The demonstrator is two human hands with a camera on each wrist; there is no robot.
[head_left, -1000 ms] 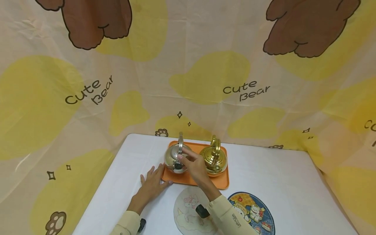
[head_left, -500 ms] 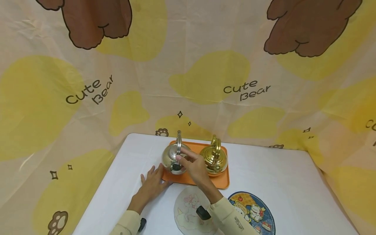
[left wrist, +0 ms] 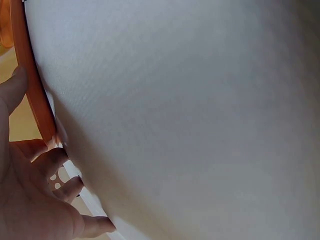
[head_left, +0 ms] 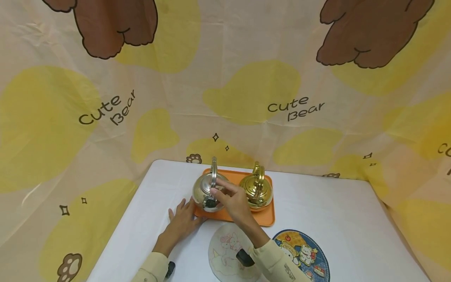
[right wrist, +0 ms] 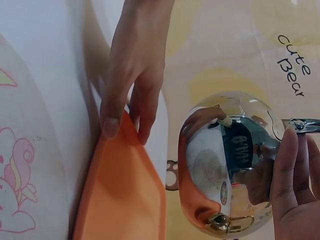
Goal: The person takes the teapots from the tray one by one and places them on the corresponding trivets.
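Note:
A shiny silver kettle [head_left: 201, 194] is raised over the left part of an orange tray [head_left: 225, 215]. My right hand [head_left: 235, 199] grips its upright handle. In the right wrist view a gap separates the kettle [right wrist: 200, 167] from the tray [right wrist: 122, 190]. My left hand [head_left: 183, 220] lies at the tray's near left corner, fingers spread. The left wrist view has its thumb [left wrist: 16, 87] against the tray wall and other fingertips down on the table. A matching gold kettle [head_left: 251, 188] stands on the tray's right part.
A pale round mat [head_left: 220, 250] with a pink drawing lies in front of the tray, partly under the right sleeve. To its right is a blue round mat [head_left: 318, 258] with cartoon figures. A printed curtain [head_left: 239, 94] hangs behind the white table [head_left: 338, 207].
My right hand and the silver kettle have shifted slightly left and toward me. The left hand, the tray and the gold kettle have stayed in place.

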